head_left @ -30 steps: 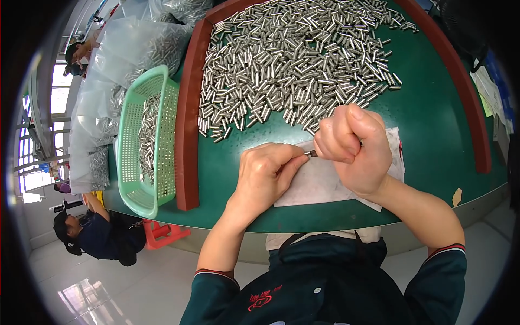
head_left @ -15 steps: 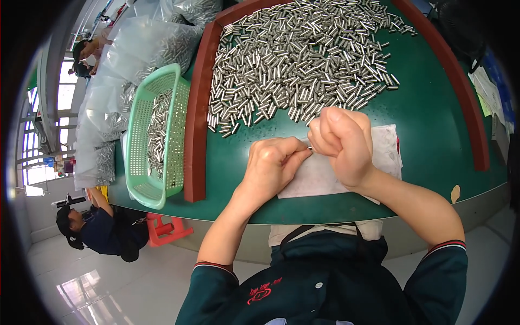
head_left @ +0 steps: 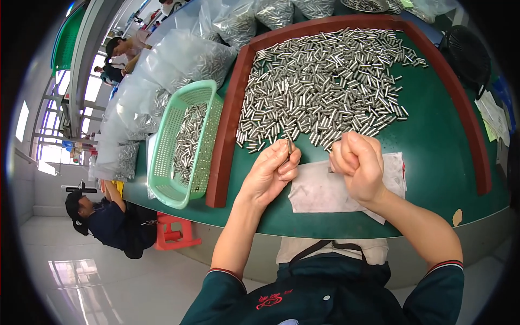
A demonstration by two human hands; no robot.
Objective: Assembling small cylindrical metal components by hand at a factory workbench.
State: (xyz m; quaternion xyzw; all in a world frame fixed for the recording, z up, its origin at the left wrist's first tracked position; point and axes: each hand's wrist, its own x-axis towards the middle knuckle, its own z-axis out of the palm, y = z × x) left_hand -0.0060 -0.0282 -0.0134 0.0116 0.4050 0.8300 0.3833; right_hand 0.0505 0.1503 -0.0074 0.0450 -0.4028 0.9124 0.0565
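My left hand (head_left: 275, 169) pinches one small metal pin (head_left: 290, 146) upright between thumb and fingertips, just at the near edge of a big heap of shiny metal pins (head_left: 325, 81) on the green table (head_left: 433, 141). My right hand (head_left: 358, 162) is closed in a fist beside it, over a white cloth (head_left: 319, 189); a bit of metal shows at its lower edge, so it seems to hold something small. The two hands are a short gap apart.
A red-brown raised border (head_left: 225, 135) frames the work area. Left of it stands a green plastic basket (head_left: 184, 146) with pins inside, and several clear bags of pins (head_left: 179, 59) lie behind. A person (head_left: 103, 222) crouches on the floor at lower left; others work farther back.
The hands were joined together over the cloth. They have now come apart, the left one keeping a pin and moving toward the heap; the view has shifted right.
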